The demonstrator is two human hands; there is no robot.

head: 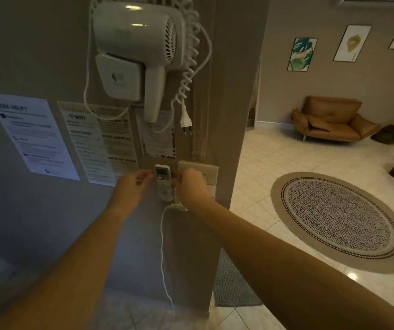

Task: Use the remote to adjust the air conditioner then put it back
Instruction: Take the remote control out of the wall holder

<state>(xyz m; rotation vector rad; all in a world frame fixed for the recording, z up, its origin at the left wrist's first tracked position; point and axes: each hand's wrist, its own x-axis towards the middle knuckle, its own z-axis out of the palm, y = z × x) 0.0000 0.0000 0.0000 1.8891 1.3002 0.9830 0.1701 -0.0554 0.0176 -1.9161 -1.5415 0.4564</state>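
Remote (163,180): a white air-conditioner remote, upright in a wall holder (167,198) on the near face of the wall, its small display at the top and buttons below.
Left hand (129,190): at the remote's left edge, fingertips pinched together right against it; whether they actually grip the casing is hard to tell.
Right hand (191,189): at the remote's right edge, fingers curled in toward it (the thumb side is hidden), covering part of the beige switch plate (200,171).
Hair dryer (138,51): white, wall-mounted above the remote, its coiled cord (188,67) hanging to a loose plug (186,123).
Notices (31,136): printed sheets taped to the wall left of the remote.
White cable (163,253): drops from just below the holder toward the floor.
Air conditioner (376,0): only its lower edge shows, far top right.
Far room: round patterned rug (338,222) on pale tiles, tan sofa (331,122) against the far wall, three framed leaf prints (301,54) above.
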